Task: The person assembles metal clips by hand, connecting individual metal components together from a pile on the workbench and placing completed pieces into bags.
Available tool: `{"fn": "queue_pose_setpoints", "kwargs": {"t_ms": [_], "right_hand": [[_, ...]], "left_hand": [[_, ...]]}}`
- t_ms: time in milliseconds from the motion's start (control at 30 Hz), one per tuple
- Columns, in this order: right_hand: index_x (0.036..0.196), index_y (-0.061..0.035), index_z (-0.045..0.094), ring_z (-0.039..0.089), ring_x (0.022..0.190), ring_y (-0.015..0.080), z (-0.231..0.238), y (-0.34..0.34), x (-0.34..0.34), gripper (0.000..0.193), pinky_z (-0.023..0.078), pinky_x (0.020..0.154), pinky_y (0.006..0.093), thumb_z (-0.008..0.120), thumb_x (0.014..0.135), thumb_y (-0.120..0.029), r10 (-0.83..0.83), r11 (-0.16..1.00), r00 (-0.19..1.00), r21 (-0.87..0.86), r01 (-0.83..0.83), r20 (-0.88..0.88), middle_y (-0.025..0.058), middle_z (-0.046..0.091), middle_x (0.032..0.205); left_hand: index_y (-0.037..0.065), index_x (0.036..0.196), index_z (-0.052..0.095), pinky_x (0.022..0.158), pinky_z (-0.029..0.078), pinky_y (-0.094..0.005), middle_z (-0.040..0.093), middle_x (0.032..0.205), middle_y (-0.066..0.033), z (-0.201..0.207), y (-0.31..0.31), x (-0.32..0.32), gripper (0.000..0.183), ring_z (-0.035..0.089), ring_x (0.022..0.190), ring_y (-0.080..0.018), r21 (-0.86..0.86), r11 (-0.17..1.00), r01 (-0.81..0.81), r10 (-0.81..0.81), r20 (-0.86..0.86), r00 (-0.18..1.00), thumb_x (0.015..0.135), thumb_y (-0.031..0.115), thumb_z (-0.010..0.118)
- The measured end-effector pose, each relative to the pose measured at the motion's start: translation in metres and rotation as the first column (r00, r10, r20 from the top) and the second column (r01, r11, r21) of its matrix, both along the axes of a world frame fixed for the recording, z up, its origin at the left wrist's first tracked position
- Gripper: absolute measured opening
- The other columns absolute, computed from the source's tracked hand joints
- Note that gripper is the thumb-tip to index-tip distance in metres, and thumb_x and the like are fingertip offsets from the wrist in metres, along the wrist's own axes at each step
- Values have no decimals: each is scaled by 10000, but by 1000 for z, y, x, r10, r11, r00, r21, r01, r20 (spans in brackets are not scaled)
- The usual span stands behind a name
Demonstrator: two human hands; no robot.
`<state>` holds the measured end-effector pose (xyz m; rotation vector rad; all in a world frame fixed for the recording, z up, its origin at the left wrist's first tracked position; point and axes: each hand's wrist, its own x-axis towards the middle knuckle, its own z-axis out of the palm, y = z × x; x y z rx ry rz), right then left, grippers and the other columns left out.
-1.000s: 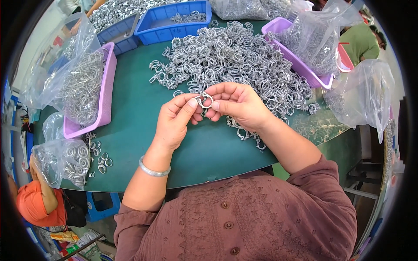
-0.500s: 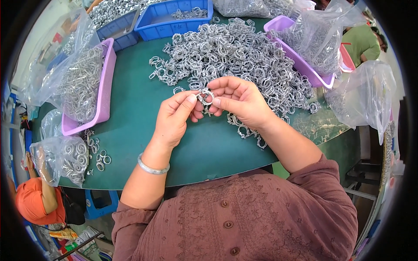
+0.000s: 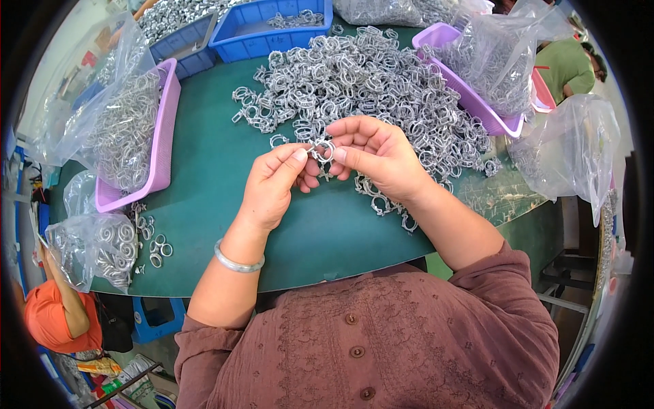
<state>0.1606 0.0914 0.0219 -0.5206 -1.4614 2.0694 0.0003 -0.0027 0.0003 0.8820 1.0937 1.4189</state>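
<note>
Between my two hands, over the near edge of the heap, I have a silvery metal ring (image 3: pixel 326 151) with small fittings on its side. My left hand (image 3: pixel 271 185) pinches it from the left between thumb and fingers. From the right, my right hand (image 3: pixel 383 162) grips the ring's other side with thumb and bent fingers. Just beyond both hands lies a large heap of similar grey metal rings (image 3: pixel 361 82) on the green table (image 3: pixel 211 150). Part of the held ring is hidden by my fingertips.
At left, a purple basket (image 3: pixel 165 136) holds a clear bag of metal parts; below it sit a bag of spiral pieces (image 3: pixel 117 249) and a few loose rings (image 3: pixel 161 247). Blue bins (image 3: pixel 235 44) stand behind. Another purple basket (image 3: pixel 470 92) is at right. People sit at both sides.
My hands hold nearly the same place, with the ring turned slightly between my fingers. At left, the person in orange has shifted an arm.
</note>
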Motion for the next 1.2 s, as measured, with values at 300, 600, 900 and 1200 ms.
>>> {"fn": "queue_pose_setpoints", "kwargs": {"t_ms": [300, 600, 900, 1200], "right_hand": [[1069, 36, 495, 593, 730, 127, -3, 2, 0, 284, 502, 628, 242, 568, 800, -15, -8, 999, 1000, 31, 9, -30, 87, 585, 895], [1079, 29, 500, 600, 732, 134, -4, 3, 0, 291, 504, 638, 250, 569, 800, -14, 15, 999, 1000, 45, -15, 0, 84, 589, 919], [1079, 24, 503, 583, 817, 132, -8, 6, -1, 304, 493, 737, 258, 581, 787, 0, 0, 997, 999, 71, 3, -39, 81, 583, 944], [1099, 22, 489, 551, 914, 142, -10, 6, -1, 347, 462, 826, 266, 585, 766, 45, 2, 996, 997, 86, 5, -71, 83, 569, 974]], "left_hand": [[30, 923, 596, 570, 425, -214, 581, 743, -21, 2, 0, 1, 213, 532, 638, -90, 4, 1000, -31, 31, 28, 999, 897, 188, 455], [47, 832, 588, 531, 410, -198, 576, 710, -11, 1, 0, 1, 216, 523, 590, -78, -23, 997, -75, 74, -59, 996, 875, 249, 524], [0, 1012, 567, 642, 474, -223, 606, 846, -47, 3, 2, 4, 200, 570, 715, -101, 68, 995, -74, 73, 18, 997, 828, 78, 573], [-19, 1078, 531, 742, 479, -244, 597, 949, -77, 0, 3, 4, 281, 568, 845, -128, 192, 981, -33, 24, 50, 998, 798, -40, 555]]}}
